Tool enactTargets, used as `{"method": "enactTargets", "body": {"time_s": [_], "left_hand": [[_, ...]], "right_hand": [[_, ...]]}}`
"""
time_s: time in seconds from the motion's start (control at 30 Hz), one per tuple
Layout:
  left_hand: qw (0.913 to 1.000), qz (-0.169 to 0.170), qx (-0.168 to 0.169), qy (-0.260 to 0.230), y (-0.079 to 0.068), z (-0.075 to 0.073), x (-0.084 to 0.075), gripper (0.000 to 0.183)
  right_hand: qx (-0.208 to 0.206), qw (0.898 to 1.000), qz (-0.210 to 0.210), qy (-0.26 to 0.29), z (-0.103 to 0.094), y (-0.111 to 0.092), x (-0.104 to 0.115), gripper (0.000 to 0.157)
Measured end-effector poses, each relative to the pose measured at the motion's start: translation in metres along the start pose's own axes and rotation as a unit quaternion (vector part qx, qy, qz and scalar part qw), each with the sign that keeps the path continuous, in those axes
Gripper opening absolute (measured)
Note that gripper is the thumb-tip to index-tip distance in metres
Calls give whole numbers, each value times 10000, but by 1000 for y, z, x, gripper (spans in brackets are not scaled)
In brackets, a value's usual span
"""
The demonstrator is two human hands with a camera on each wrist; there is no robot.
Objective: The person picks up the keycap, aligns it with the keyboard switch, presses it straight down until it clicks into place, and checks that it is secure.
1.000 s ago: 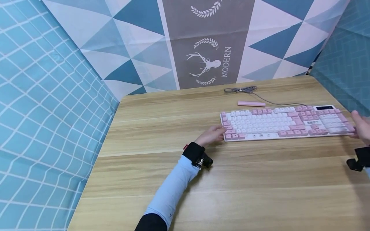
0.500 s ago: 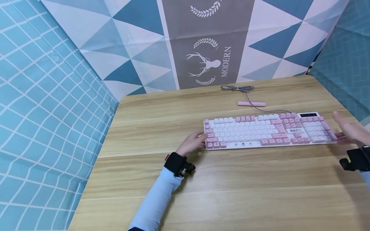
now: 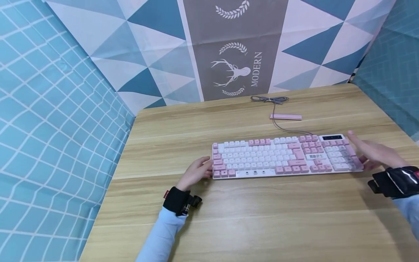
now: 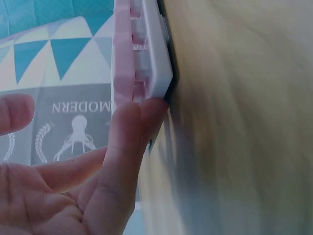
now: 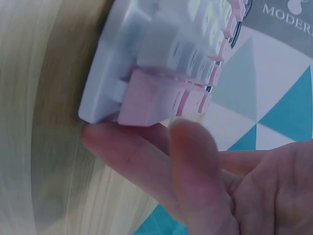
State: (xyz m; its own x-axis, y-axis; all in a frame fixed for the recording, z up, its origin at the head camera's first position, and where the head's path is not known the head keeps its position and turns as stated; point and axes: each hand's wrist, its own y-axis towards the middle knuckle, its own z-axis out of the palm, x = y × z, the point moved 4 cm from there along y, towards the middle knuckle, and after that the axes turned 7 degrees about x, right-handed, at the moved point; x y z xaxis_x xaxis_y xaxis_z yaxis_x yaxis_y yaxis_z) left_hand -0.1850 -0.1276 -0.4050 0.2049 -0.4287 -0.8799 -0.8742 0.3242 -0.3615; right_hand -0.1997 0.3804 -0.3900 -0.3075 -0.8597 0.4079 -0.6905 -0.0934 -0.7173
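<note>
A pink and white keyboard (image 3: 262, 160) lies on the wooden table between the two hands. At its left end is my left hand (image 3: 195, 171); fingertips (image 4: 128, 122) press against the keyboard's short side, and the thumb stands apart from it. My right hand (image 3: 376, 152) is at the opposite end, beside the number keys. There the fingers (image 5: 122, 147) touch the side of the keyboard (image 5: 110, 73), while the thumb is raised off the keys. Neither hand wraps around the keyboard.
A grey cable (image 3: 289, 130) runs from the keyboard's back edge to a tied bundle (image 3: 269, 99) near the wall. It passes over one end of a loose pink strip (image 3: 286, 116) behind the keyboard. Patterned cloth walls (image 3: 163, 47) enclose the table (image 3: 157, 145).
The keyboard has slid left and toward the front of the table, with both hands moving along at its ends. The cable was drawn along and now crosses the pink strip's left end.
</note>
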Motion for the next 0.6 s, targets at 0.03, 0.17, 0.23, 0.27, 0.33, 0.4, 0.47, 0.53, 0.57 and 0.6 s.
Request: {"method": "enactTargets", "body": {"time_s": [0.03,0.17,0.23,0.27,0.33,0.4,0.47,0.53,0.57,0.6], "left_hand": [[10000,-8,-22,11,-2,-2,2,55],[9999,-18,-91,61,-11,-6,8,55],[9998,-36,-173,136,-16,-8,10,55],[9996,-52,-216,175,-19,-9,11,55],[9994,-84,-291,194,-24,-11,13,54],[9993,-91,-335,169,-27,-14,16,55],[9993,-93,-341,94,-30,-16,18,55],[9993,-110,-353,56,-33,-19,20,55],[9992,-124,-366,76,-35,-20,21,55],[9991,-150,-380,62,-36,-22,23,55]], "right_hand": [[7,10000,43,-40,2,-1,2,107],[-16,9995,127,-298,7,1,8,106],[-54,9993,79,-375,9,2,12,104],[-74,9992,2,-397,11,2,14,104],[-116,9989,-143,-433,13,3,19,102],[-129,9983,-293,-493,15,4,24,101],[-127,9980,-356,-502,17,5,28,101],[-146,9978,-387,-516,19,7,32,101],[-145,9978,-384,-524,20,7,34,101],[-140,9979,-378,-500,21,7,36,101]]}}
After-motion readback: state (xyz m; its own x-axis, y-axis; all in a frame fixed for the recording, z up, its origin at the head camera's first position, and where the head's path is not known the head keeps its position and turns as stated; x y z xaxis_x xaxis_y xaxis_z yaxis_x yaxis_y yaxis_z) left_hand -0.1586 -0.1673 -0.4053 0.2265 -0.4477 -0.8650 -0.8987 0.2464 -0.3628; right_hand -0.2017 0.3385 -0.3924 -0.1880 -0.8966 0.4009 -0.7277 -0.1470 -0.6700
